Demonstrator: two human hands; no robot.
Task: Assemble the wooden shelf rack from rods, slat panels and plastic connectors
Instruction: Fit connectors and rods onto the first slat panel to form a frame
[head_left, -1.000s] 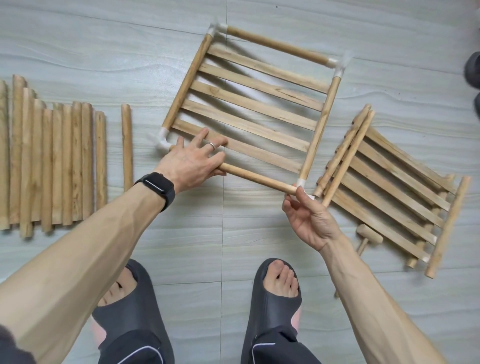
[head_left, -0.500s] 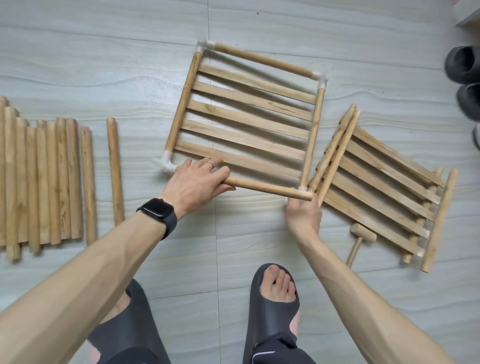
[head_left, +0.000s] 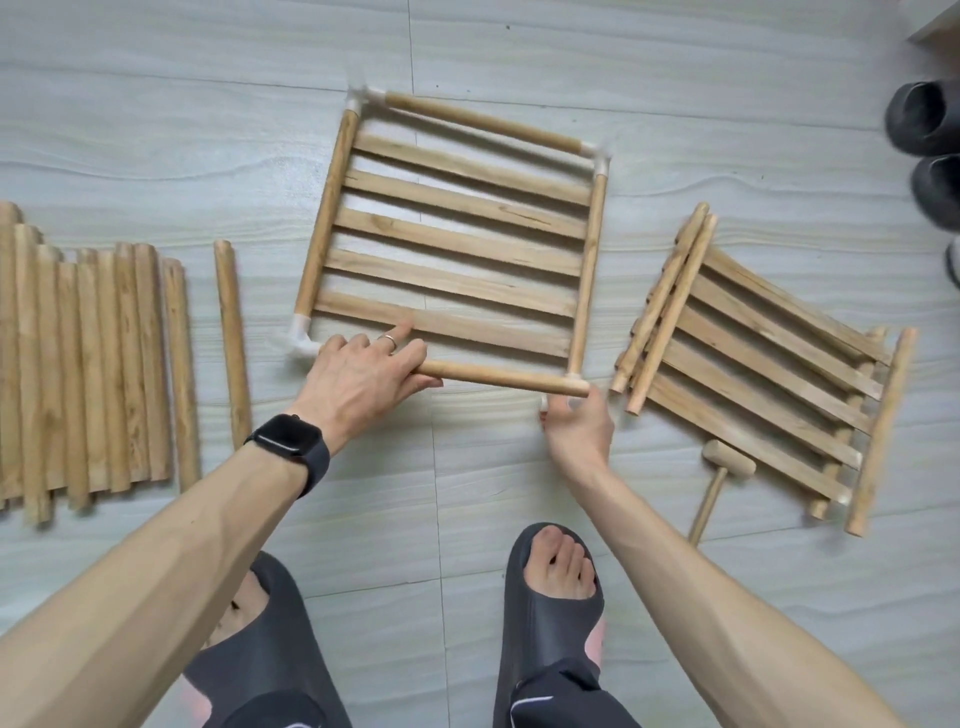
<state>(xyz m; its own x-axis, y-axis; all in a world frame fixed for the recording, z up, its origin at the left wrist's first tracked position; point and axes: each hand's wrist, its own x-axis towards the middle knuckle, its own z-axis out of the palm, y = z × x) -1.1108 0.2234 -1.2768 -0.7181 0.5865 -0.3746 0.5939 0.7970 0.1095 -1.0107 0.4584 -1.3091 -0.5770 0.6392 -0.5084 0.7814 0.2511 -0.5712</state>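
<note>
My left grip (head_left: 363, 374): I am pinching the near rod (head_left: 498, 378), thumb beneath and fingers above, with the forefinger lying out on the nearest slat.

My right grip (head_left: 579, 426): knuckles up, fingertips meeting the near-right connector (head_left: 573, 378). Blur is hiding whether I am pinching it or only pushing, so I cannot tell.

The shelf frame (head_left: 457, 244): lying flat on the floor (head_left: 156, 104) just ahead of my feet, with slats inside and white connectors at the corners. The near-left connector (head_left: 301, 340) is sitting just beside my left grip.

Step, as I am judging it: I am closing the fourth side, seating the near rod's right end at its corner. The next move is calling for the rod end lined up with the socket and a firm push along the rod while the left grip is bracing. The mallet (head_left: 727, 460) is lying near, should tapping be wanted.

Outlying: spare slat panels (head_left: 769, 364) to the right, loose rods (head_left: 88, 374) in a row to the left, and a single rod (head_left: 232, 343) just apart from them.

Change: a second ago my right palm was facing up under the corner, and it is now facing down. My left fingers, then spread, are now gathering on the rod
</note>
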